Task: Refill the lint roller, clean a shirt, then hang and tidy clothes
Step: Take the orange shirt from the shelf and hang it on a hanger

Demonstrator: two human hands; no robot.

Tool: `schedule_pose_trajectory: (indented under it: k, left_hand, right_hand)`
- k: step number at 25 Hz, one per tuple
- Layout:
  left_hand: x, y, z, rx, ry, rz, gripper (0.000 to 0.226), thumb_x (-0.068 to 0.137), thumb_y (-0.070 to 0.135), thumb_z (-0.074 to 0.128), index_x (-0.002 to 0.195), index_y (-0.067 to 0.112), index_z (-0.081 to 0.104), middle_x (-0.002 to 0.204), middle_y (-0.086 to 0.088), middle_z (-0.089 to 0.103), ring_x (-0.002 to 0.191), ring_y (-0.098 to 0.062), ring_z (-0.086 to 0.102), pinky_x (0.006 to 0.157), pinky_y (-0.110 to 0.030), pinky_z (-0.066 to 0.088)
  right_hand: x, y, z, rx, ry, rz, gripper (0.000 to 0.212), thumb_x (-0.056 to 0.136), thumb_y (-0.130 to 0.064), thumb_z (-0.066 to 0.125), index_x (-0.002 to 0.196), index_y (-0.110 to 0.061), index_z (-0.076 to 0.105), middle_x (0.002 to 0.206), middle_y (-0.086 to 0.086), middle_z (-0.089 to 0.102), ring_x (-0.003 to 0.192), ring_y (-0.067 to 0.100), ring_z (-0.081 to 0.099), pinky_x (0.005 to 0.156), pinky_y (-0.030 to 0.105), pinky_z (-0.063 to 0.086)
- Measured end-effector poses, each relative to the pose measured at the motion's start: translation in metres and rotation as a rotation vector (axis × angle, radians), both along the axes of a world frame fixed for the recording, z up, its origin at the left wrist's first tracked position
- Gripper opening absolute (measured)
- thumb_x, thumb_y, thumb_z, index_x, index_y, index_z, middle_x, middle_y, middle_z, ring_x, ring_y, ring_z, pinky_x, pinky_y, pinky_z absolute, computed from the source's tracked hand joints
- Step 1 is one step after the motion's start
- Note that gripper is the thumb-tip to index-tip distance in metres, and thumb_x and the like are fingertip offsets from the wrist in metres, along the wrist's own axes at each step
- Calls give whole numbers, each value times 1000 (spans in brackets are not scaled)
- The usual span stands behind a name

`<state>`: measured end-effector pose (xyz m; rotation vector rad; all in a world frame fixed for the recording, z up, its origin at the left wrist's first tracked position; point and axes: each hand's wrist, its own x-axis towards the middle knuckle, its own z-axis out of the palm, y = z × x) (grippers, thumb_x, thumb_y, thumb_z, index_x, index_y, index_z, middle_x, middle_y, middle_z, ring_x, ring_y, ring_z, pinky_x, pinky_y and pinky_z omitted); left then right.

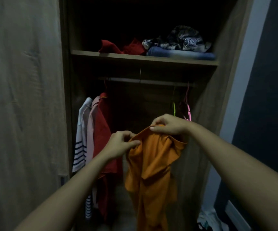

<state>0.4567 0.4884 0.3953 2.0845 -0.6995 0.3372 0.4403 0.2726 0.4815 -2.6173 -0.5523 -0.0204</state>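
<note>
Wardrobe [206, 90] interior is presented open, dimly lit. Nearest, an orange shirt [153, 164] is held before it, its upper edge pinched by the left hand [120, 144] and by the right hand [168, 124]. Behind, hung garments [101, 130] are carried on the rail [144, 80]; folded clothes [179, 52] are stacked on the shelf [135, 58] above.

The middle of the rail [144, 80] is free, and there a hand could pass deep into the wardrobe. On the left, the hanging red shirt [101, 130] fills the room, with a pink one and a striped one beside it. On the right, a green hanger [174, 109] and a pink hanger [188, 110] hang near the side wall. The shelf [135, 57] closes the way upward. The orange shirt [151, 164] I hold hangs before the gap.
</note>
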Motion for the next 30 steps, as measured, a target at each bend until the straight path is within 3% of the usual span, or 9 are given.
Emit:
schedule_pose_trajectory:
  k: [4,8,11,15,17,19,23,26,30]
  left_hand:
    - [16,10,6,184,133,-30,3,88,20,62,88,20,65,80,6,66,68,1,61,60,-13,45]
    - [28,4,1,220,152,-30,13,87,21,63,99,23,68,98,6,66,92,-5,60,77,-22,47]
    - [35,5,-8,208,174,-24,7,84,25,67,91,24,69,95,5,66,92,-9,60,75,-26,46]
    - [37,3,-11,167,190,-31,10,89,23,62,93,24,70,95,5,68,91,-9,62,77,-25,48]
    - [37,-5,-16,155,100,67,12,92,21,56,97,21,67,94,3,66,83,-7,60,65,-18,44]
    - [36,-10,-23,84,-43,230,11,93,17,52,94,18,63,87,0,64,71,-9,58,56,-17,40]
    - [49,-7,-30,78,-255,440,12,88,10,53,95,10,63,95,-8,64,85,-21,59,71,-29,41]
    - [55,1,-30,72,-265,384,19,81,0,58,95,12,64,101,-7,65,89,-21,59,76,-28,41]
    - [50,-2,-24,167,-252,196,32,80,-10,51,91,13,70,105,-1,64,83,-6,58,73,-11,41]
  right_hand:
    - [-10,-46,-4,-133,165,-127,16,94,-18,53,104,-17,65,91,-8,61,84,5,59,70,16,46]
    - [-10,-71,-18,-295,284,-274,19,90,-9,56,108,-14,61,98,-2,58,92,12,57,69,19,50]
    - [-10,-87,-33,-379,362,-373,12,88,-12,58,91,-24,56,101,1,57,92,13,58,69,22,48]
    - [-10,-90,-51,-258,410,-403,8,93,-17,53,99,-22,53,108,4,51,100,21,55,71,30,53]
    - [-10,-88,-60,-147,478,-329,9,94,-16,49,100,-21,54,112,7,53,103,22,54,80,36,53]
    - [-12,-86,-68,31,514,-275,16,92,-9,50,104,-19,52,109,6,52,98,21,55,77,33,53]
    - [-16,-87,-71,243,326,-161,32,81,12,48,91,-18,48,103,10,46,92,28,50,67,29,47]
    - [-16,-87,-68,234,184,-144,36,84,13,44,72,-16,61,118,6,55,108,21,54,80,30,53]
    - [-5,-84,-71,92,-4,-295,34,87,3,52,98,-28,62,123,2,50,115,20,52,87,31,50]
